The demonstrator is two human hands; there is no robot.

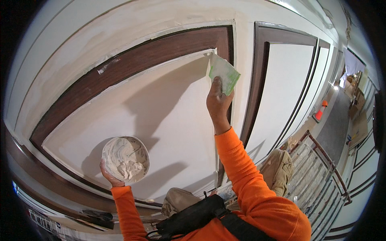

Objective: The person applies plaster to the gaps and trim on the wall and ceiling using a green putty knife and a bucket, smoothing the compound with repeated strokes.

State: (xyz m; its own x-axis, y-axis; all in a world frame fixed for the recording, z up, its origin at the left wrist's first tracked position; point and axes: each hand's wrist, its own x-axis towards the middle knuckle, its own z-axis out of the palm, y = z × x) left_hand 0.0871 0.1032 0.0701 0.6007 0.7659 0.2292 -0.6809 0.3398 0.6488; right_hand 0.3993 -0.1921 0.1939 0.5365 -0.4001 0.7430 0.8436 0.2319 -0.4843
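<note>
My left hand [109,175] grips a round tub [106,152] from its left and underside, with the fingers mostly hidden. Pale, creamy filler [129,165] is heaped and smeared inside the tub. In my raised right hand [219,96] is a flat, green-edged spreader [225,74] coated with pale filler, the thumb pressed on its face. Its blade is at the upper right corner of a white wall panel [177,132], by the inner edge of the dark brown wooden moulding [165,46]. Pale filler or paint lines that edge.
To the right is another dark-framed white panel [287,76]. A slatted platform [307,172] with a reddish-brown metal rail [327,160] lies to my lower right. Farther off, an orange traffic cone [320,111] stands beside a grey walkway [335,124]. My bent knees face the wall.
</note>
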